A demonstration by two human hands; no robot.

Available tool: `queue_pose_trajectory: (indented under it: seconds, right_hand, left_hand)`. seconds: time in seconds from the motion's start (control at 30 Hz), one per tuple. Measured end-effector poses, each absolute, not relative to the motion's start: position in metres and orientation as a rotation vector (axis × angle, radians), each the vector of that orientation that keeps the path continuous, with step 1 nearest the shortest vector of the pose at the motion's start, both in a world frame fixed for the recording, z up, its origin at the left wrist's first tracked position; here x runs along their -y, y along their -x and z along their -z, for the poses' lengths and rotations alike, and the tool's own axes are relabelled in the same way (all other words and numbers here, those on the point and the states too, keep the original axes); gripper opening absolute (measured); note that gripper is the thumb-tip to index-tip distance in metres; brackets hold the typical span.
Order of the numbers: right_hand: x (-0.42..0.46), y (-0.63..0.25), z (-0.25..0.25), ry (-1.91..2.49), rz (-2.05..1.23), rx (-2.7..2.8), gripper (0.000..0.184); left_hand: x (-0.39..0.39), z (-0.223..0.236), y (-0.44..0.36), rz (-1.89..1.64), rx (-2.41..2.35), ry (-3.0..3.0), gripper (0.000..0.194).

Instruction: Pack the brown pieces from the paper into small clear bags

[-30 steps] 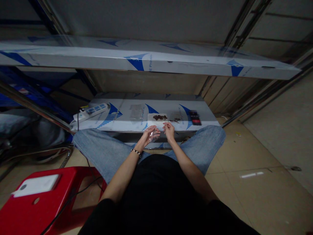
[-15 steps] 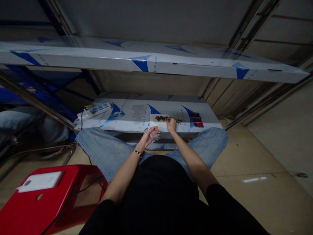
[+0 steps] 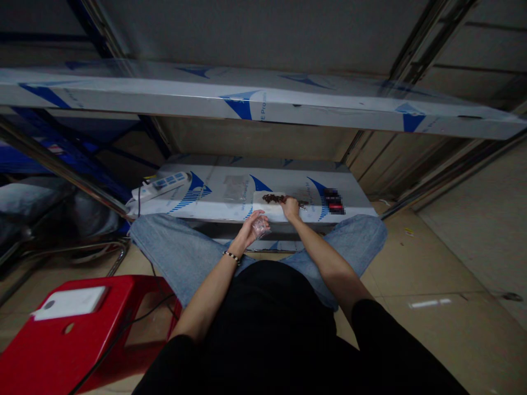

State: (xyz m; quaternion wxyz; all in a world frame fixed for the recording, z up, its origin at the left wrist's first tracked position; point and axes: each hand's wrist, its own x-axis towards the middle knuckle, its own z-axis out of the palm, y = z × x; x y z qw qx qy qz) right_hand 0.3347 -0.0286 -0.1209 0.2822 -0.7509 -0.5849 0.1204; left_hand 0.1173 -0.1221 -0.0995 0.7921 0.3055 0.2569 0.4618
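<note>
Left hand [image 3: 248, 229] curled, grip closed on a small clear plastic bag [image 3: 261, 226], held above the lap. Right hand [image 3: 291, 208] down at dark brown bits [image 3: 274, 198] on a white card [image 3: 267, 213]; grip pinched, hold unclear. Card lies on the film-wrapped steel shelf [image 3: 222, 192]. Film on the upper shelf [image 3: 263, 104] reads "Pro", rest illegible; black-red label [image 3: 333, 201] blurred.

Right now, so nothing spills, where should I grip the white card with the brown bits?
Pinch the card at its bare near edge from your side, left of your right hand: the brown bits lie along its far part, and that edge nears the shelf's front.
</note>
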Motion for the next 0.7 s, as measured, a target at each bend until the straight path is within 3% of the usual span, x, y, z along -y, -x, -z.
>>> queue_pose_trajectory:
  seconds: [0.7]
  right_hand:
    - [0.023, -0.335, 0.119, 1.936, -0.377, 1.468, 0.023]
  left_hand:
    - [0.121, 0.104, -0.118, -1.009, -0.579, -0.725, 0.036]
